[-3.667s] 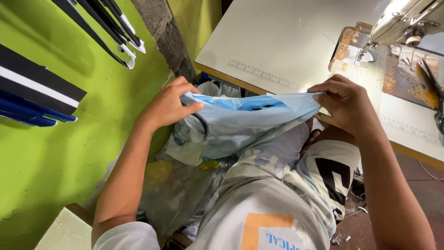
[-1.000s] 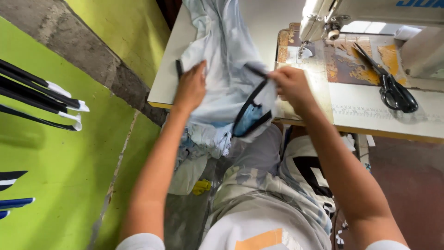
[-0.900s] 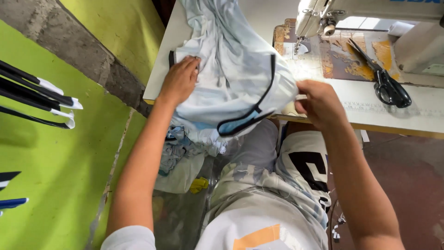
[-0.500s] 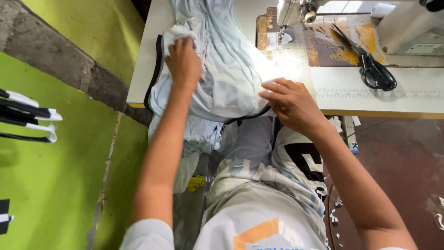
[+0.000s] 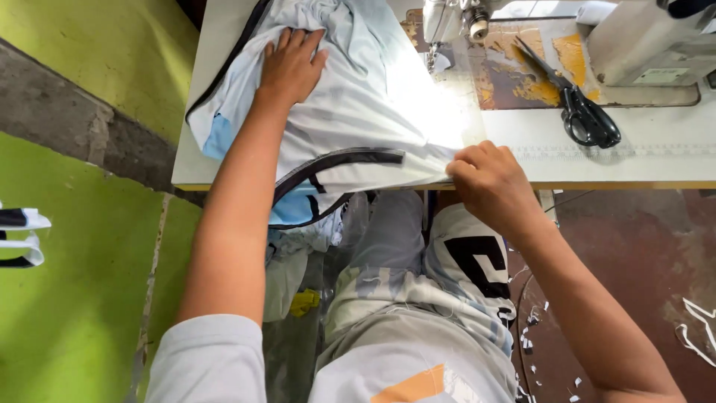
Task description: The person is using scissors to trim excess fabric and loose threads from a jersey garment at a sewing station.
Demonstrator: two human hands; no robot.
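Note:
A light blue and white garment with black trim [image 5: 350, 112] lies spread over the white sewing table [image 5: 634, 157], part of it hanging off the front edge. My left hand [image 5: 291, 63] presses flat on the cloth near the table's far left, fingers spread. My right hand [image 5: 488, 183] pinches the garment's edge at the front rim of the table. The sewing machine [image 5: 567, 30] stands at the back right, its needle area [image 5: 440, 37] just beyond the cloth.
Black scissors [image 5: 585, 112] lie on the worn machine bed to the right of the cloth. More fabric hangs below the table by my knees [image 5: 298, 246]. A green wall [image 5: 74, 298] is on the left; cloth scraps litter the brown floor [image 5: 656, 254].
The garment has been lifted from my lap onto the table and spread out. My left hand slid farther up the cloth; my right hand moved to its front edge.

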